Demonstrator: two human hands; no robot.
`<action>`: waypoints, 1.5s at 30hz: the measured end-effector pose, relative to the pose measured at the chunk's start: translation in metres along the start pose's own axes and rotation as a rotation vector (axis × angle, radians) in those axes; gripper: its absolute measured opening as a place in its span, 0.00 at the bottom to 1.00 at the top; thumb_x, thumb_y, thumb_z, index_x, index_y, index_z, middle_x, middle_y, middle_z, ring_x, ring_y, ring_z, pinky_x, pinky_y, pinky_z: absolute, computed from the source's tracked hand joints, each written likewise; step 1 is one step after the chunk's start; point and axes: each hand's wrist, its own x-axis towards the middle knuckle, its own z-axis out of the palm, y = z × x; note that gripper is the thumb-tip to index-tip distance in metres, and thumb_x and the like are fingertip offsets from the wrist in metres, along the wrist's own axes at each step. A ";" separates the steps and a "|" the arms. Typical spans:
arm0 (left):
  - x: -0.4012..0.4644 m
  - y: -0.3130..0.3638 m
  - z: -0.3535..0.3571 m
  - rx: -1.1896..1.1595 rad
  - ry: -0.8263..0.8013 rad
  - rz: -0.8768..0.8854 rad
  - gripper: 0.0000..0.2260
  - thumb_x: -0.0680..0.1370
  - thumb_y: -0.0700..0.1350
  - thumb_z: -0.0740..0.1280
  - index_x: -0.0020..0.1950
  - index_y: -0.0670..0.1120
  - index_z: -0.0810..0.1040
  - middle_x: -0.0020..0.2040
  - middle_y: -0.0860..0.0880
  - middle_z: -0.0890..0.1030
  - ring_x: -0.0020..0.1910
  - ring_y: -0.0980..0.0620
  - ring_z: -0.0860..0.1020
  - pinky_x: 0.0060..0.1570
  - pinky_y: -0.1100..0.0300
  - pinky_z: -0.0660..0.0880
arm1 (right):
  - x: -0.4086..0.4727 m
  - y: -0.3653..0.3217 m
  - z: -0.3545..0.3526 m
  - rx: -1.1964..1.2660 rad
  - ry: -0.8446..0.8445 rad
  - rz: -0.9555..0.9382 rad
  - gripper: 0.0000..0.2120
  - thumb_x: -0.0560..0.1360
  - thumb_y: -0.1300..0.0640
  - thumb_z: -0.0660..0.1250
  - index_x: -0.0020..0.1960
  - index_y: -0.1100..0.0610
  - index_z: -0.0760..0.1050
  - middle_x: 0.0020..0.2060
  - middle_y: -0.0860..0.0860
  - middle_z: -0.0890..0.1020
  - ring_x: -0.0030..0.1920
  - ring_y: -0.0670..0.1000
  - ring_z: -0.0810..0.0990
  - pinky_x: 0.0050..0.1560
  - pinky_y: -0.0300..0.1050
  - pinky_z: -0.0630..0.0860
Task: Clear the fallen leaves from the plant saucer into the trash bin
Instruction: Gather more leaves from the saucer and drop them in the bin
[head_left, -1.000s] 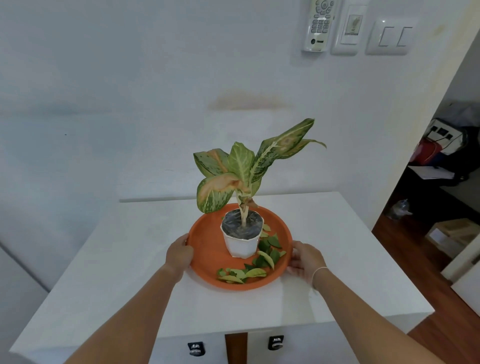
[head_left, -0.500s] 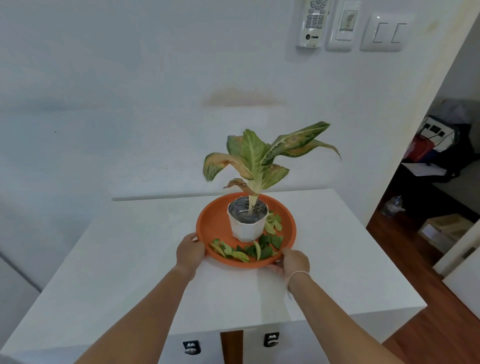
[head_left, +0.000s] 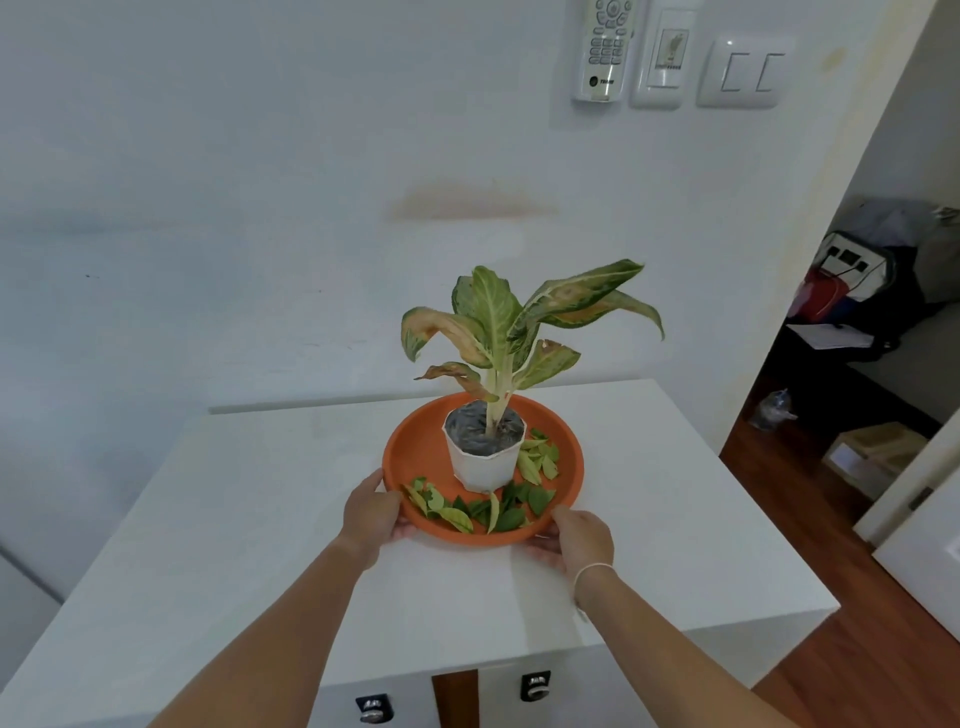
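An orange plant saucer (head_left: 415, 452) rests on the white table (head_left: 249, 519). A white pot (head_left: 480, 467) with a green and brown-edged plant (head_left: 511, 322) stands in its middle. Several fallen green and yellow leaves (head_left: 488, 509) lie in the saucer in front of and to the right of the pot. My left hand (head_left: 371, 512) grips the saucer's near-left rim. On the near-right rim my right hand (head_left: 576, 538) holds the saucer from below the edge. No trash bin is in view.
The table stands against a white wall with a remote holder (head_left: 602, 49) and switches (head_left: 743, 73). Two drawer locks (head_left: 535, 686) show below the front edge. To the right a doorway opens onto a wooden floor (head_left: 852, 670) with boxes (head_left: 872, 452) and bags (head_left: 852, 286).
Both hands have pushed the saucer with the pot away from me across the table and turned it; the plant now leans right, and my hands sit at the near rim.
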 end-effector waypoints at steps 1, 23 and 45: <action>0.000 0.001 -0.001 0.003 0.008 -0.002 0.22 0.78 0.35 0.58 0.72 0.47 0.67 0.47 0.42 0.81 0.36 0.46 0.79 0.44 0.49 0.81 | 0.001 -0.002 -0.002 -0.009 0.018 -0.017 0.05 0.73 0.62 0.62 0.46 0.63 0.74 0.37 0.61 0.83 0.35 0.58 0.84 0.43 0.54 0.83; -0.002 0.005 0.017 1.467 -0.048 0.510 0.37 0.71 0.70 0.54 0.72 0.48 0.63 0.73 0.46 0.66 0.74 0.41 0.58 0.73 0.45 0.52 | 0.027 -0.046 0.008 -1.595 -0.232 -0.570 0.48 0.65 0.27 0.60 0.76 0.49 0.51 0.77 0.49 0.55 0.77 0.54 0.48 0.75 0.57 0.44; -0.027 0.003 0.050 0.949 -0.215 0.467 0.08 0.76 0.38 0.64 0.51 0.41 0.81 0.50 0.42 0.82 0.43 0.50 0.76 0.41 0.63 0.71 | -0.007 -0.026 0.047 -1.421 -0.201 -0.610 0.14 0.76 0.59 0.63 0.60 0.57 0.77 0.57 0.57 0.79 0.57 0.58 0.78 0.57 0.47 0.76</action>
